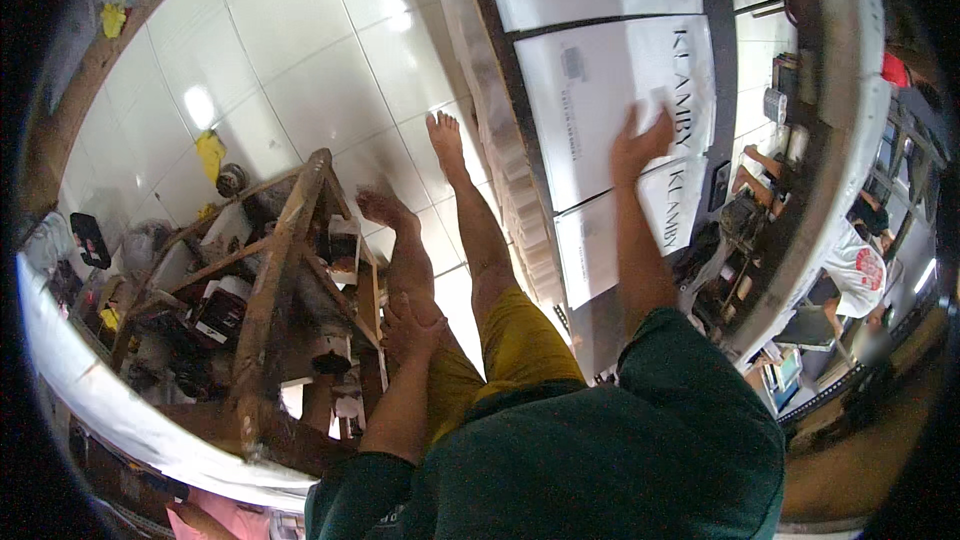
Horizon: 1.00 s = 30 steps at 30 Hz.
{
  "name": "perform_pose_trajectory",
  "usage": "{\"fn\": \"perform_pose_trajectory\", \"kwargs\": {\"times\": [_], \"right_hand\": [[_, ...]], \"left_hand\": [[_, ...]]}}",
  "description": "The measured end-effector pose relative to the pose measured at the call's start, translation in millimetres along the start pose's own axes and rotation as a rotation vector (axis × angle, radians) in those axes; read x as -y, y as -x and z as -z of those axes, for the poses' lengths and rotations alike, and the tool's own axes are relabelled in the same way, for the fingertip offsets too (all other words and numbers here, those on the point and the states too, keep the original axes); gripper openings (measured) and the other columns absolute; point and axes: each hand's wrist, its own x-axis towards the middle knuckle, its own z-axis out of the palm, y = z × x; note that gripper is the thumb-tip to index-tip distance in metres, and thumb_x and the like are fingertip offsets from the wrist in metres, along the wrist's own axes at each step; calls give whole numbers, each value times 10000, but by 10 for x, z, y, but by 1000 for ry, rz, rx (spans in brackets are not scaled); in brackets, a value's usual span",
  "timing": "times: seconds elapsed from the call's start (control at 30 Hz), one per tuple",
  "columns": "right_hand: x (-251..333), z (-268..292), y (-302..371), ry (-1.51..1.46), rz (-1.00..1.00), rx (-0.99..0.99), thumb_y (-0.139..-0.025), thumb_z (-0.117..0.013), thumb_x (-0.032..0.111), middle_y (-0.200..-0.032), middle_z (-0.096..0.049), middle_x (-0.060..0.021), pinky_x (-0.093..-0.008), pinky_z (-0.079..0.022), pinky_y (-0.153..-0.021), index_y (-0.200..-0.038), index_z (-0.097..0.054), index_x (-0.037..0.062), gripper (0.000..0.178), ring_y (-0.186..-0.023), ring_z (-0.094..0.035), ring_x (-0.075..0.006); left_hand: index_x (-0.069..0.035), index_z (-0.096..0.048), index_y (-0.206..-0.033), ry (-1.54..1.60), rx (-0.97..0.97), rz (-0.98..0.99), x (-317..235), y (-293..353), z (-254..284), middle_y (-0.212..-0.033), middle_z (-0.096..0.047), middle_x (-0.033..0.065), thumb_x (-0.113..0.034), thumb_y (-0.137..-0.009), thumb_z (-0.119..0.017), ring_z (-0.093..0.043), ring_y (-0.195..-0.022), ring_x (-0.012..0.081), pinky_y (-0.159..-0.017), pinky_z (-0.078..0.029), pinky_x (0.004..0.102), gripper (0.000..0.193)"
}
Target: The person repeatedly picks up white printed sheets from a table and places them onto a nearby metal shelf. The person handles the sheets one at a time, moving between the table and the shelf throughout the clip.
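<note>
My right hand (643, 146) reaches over a flat white printed package (570, 90) with dark lettering along one side. Its fingers are apart and slightly curled, and nothing shows in them; whether it touches the surface is unclear. Similar white packages (585, 250) lie edge to edge in a row along the dark table (592, 335). My left hand (410, 328) rests on my left leg near the knee, fingers laid over it.
A worn wooden frame (275, 290) stands left of my legs, with assorted items around it. White floor tiles (290, 50) lie ahead, a yellow cloth (210, 154) among them. A small dark device (719, 183) sits beside the packages. Other people work at far right, one in a white shirt (855, 270).
</note>
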Motion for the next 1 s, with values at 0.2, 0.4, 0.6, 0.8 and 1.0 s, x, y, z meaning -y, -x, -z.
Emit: {"fn": "perform_pose_trajectory", "kwargs": {"times": [0.2, 0.4, 0.6, 0.8, 1.0], "right_hand": [[1465, 1325, 1205, -676, 49, 1368, -785, -591, 179, -778, -559, -121, -362, -431, -695, -1350, -194, 93, 696, -761, -557, -268], [1158, 1778, 1219, -479, 285, 1511, -809, -549, 328, -894, -603, -183, -369, -448, -725, -1372, -112, 109, 746, -817, -593, -283], [1395, 2060, -204, -391, 167, 1168, -770, -620, 314, -806, -598, -137, -343, -458, -666, -1379, -61, 108, 852, -717, -581, -221], [2057, 2902, -1177, -657, 187, 814, -776, -592, 288, -909, -586, -193, -368, -450, -741, -1375, -65, 83, 825, -820, -585, -292], [2286, 2629, -947, -654, -437, 1191, -772, -585, 334, -1180, -490, -198, -375, -380, -914, -1379, -129, 109, 792, -984, -532, -296]], "left_hand": [[-175, -302, -1307, 122, 133, -146, 150, -69, 64, -1294, -345, 157, -547, -639, -638, -407, -1122, 370, -908, -361, 474, 835], [-93, -346, -1294, 381, 338, -723, 176, 177, 612, -1223, -441, 158, -540, -699, -604, -448, -1094, 309, -900, -382, 376, 788], [-88, -232, -1349, 956, 481, -1101, 335, 2081, 2132, -1213, -460, 90, -393, -831, -529, -494, -1033, 175, -861, -376, 315, 671], [-95, -203, -1356, 1226, 461, -1387, 864, 2927, 2790, -1233, -437, 119, -369, -829, -530, -511, -991, 189, -859, -391, 319, 678], [-81, -198, -1354, 1498, 297, -1464, 1449, 3270, 2824, -1215, -446, 145, -412, -813, -530, -527, -946, 194, -819, -421, 305, 716]]}}
